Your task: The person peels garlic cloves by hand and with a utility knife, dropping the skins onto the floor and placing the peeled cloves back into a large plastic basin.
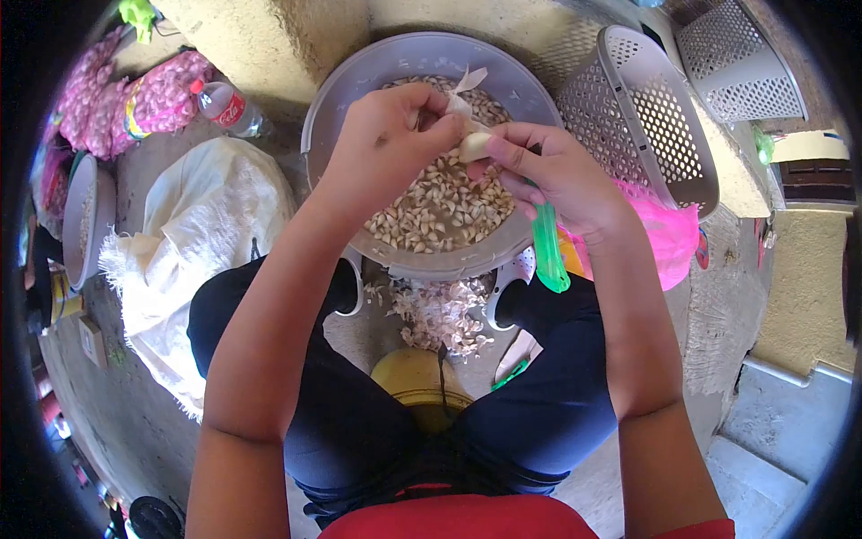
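Observation:
Over a large grey basin (321, 144) of garlic cloves in water, both hands are raised close together. My left hand (395, 135) is closed, thumb against fingers, on whitish peel (467, 83) that sticks up above the fingertips. My right hand (548, 171) pinches a pale garlic clove (474, 146) between thumb and fingers, touching the peel. A green plastic strip (549, 251) hangs below my right hand; whether the fingers hold it is unclear. Many cloves (440, 207) lie in the basin beneath. Loose peels (440, 314) are heaped on the ground between the feet.
A white woven sack (197, 234), a cola bottle (229, 108) and pink net bags of bulbs (166, 94) are on the left. On the right are a perforated grey basket (651, 117) and a pink plastic bag (660, 238). A yellow container (409, 377) sits between the legs.

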`<state>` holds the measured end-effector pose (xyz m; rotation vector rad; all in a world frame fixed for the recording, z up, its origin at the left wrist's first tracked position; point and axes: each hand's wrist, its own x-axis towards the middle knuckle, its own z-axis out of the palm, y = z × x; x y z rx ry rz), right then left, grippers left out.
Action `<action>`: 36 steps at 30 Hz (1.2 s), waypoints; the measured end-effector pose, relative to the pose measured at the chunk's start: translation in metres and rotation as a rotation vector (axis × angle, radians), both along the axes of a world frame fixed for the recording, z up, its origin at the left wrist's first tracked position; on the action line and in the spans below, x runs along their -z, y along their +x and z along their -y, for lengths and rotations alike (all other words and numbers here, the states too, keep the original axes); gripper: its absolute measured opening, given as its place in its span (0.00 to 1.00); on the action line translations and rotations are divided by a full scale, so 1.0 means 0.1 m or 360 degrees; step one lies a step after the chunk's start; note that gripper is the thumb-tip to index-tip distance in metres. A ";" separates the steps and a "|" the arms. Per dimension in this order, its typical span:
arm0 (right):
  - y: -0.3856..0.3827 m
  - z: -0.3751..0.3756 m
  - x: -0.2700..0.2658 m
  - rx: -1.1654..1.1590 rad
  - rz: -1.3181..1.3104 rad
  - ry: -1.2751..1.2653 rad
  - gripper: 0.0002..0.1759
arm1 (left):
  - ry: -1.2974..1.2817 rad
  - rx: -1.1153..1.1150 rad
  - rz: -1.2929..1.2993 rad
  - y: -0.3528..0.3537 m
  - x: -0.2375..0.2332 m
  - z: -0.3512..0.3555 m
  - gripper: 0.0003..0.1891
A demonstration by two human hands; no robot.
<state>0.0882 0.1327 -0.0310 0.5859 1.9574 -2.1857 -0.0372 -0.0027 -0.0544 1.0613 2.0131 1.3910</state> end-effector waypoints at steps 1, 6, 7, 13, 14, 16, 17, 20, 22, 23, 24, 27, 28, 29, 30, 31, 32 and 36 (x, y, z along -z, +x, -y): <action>0.00 0.00 0.00 0.0004 0.0007 0.0019 0.13 | -0.0005 -0.0020 -0.0022 0.01 -0.02 0.00 0.12; -0.04 -0.01 0.03 0.0215 0.0001 -0.0359 0.10 | 0.0059 0.0059 0.0058 0.00 0.01 -0.01 0.11; -0.04 0.00 0.03 0.0256 0.0004 -0.0422 0.10 | 0.0090 0.0063 0.0113 0.00 0.04 -0.02 0.11; -0.06 0.06 0.01 0.0177 0.0112 0.0514 0.13 | 0.0098 -0.0046 0.0167 0.01 -0.04 -0.01 0.10; -0.06 0.08 0.03 0.0176 0.0005 0.0805 0.14 | 0.0108 -0.0071 0.0139 0.01 -0.04 -0.01 0.10; -0.03 0.11 0.10 0.0170 -0.0213 0.1384 0.16 | 0.0149 -0.0099 0.0155 -0.01 -0.03 -0.01 0.10; -0.03 0.10 0.15 0.0181 -0.0227 0.1339 0.16 | 0.0169 -0.0113 0.0164 -0.02 -0.02 0.00 0.10; -0.03 0.08 0.21 0.0201 -0.0221 0.1245 0.16 | 0.0083 -0.0191 0.0198 -0.08 -0.03 0.02 0.15; -0.03 0.08 0.17 0.0191 -0.0151 0.1232 0.16 | 0.0173 -0.0188 0.0258 -0.09 -0.02 0.01 0.15; -0.03 0.07 0.18 0.0185 -0.0175 0.1227 0.17 | 0.0220 -0.0187 0.0286 -0.09 -0.02 0.00 0.15; -0.03 0.05 0.20 0.0180 -0.0198 0.1223 0.17 | 0.0187 -0.0188 0.0288 -0.10 -0.02 0.01 0.15; -0.01 0.02 0.20 0.0163 -0.0122 0.1186 0.16 | 0.0127 -0.0201 0.0273 -0.12 -0.03 0.02 0.15; -0.01 0.02 0.19 0.0158 -0.0073 0.1168 0.16 | 0.0131 -0.0211 0.0254 -0.12 -0.01 0.02 0.16; 0.00 0.01 0.19 0.0160 -0.0101 0.1134 0.16 | 0.0135 -0.0223 0.0234 -0.13 0.00 0.03 0.16; 0.02 0.00 0.19 0.0162 -0.0129 0.1098 0.16 | 0.0120 -0.0200 0.0240 -0.14 0.01 0.03 0.16; 0.03 0.00 0.19 0.0164 -0.0154 0.1061 0.15 | 0.0105 -0.0178 0.0246 -0.15 0.03 0.03 0.16; 0.04 0.00 0.17 0.0170 -0.0158 0.1015 0.16 | 0.0090 -0.0154 0.0254 -0.15 0.05 0.02 0.16; 0.07 0.00 0.08 0.0179 -0.0177 0.0822 0.16 | 0.0111 -0.0202 0.0092 -0.13 0.10 0.00 0.16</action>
